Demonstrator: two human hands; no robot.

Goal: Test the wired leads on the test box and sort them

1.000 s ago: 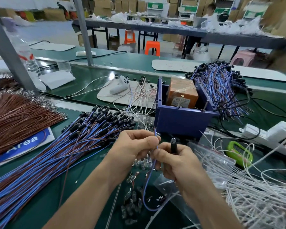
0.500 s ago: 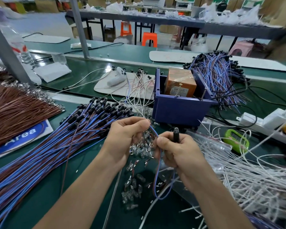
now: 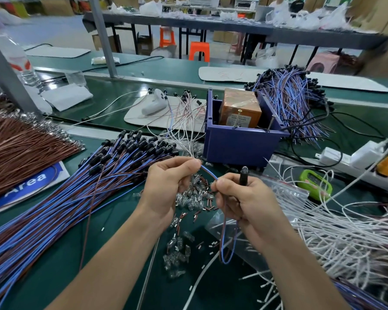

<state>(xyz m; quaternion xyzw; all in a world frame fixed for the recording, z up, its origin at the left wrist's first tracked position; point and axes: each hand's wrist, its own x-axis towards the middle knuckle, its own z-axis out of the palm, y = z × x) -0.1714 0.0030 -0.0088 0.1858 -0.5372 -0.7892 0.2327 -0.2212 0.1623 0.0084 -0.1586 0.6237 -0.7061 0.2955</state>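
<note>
My left hand (image 3: pixel 166 186) pinches the free end of a blue-and-brown wired lead (image 3: pixel 208 173). My right hand (image 3: pixel 244 202) grips the same lead near its black cap (image 3: pixel 243 177), which sticks up above the fingers; the lead loops down below that hand. The orange test box (image 3: pixel 240 108) sits in a blue bin (image 3: pixel 238 144) just beyond both hands. A large bundle of blue-and-brown leads (image 3: pixel 65 198) lies to the left, and another pile of leads (image 3: pixel 289 97) lies behind the bin on the right.
Small clear bulbs (image 3: pixel 193 198) and wire offcuts lie under my hands. Brown wires (image 3: pixel 16 148) fan out at far left, white wires (image 3: pixel 336 231) and a plastic bag at right. A green device (image 3: pixel 315 184) and power strip (image 3: pixel 345 162) sit right of the bin.
My hands have drawn slightly apart, stretching a short piece of the lead between them. The loop now hangs lower under my right hand.
</note>
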